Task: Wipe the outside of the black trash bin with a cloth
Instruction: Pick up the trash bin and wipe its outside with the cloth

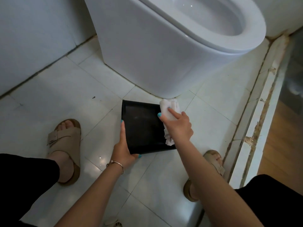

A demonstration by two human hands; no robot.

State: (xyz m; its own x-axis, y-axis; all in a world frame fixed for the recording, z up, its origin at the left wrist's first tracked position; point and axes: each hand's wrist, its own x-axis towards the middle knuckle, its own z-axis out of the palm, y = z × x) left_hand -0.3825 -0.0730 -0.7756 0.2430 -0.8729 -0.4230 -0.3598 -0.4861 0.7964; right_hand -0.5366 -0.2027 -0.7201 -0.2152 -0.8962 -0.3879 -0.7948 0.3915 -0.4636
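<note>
Where white floor tiles (68,89) meet toilet (147,51), black bin (142,126), cloth (170,108)

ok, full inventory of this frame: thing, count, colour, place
trash bin: 1, black, floor centre, in front of toilet
cloth: 1, white, on bin's right side
toilet: 1, white, top centre, seat open
floor: white tiles
threshold strip: 1, white, worn, right
sandals: 2, beige, on feet, flanking bin
bracelet: 1, silver, left wrist
left hand: grips bin's left edge
right hand: presses cloth on bin
</note>
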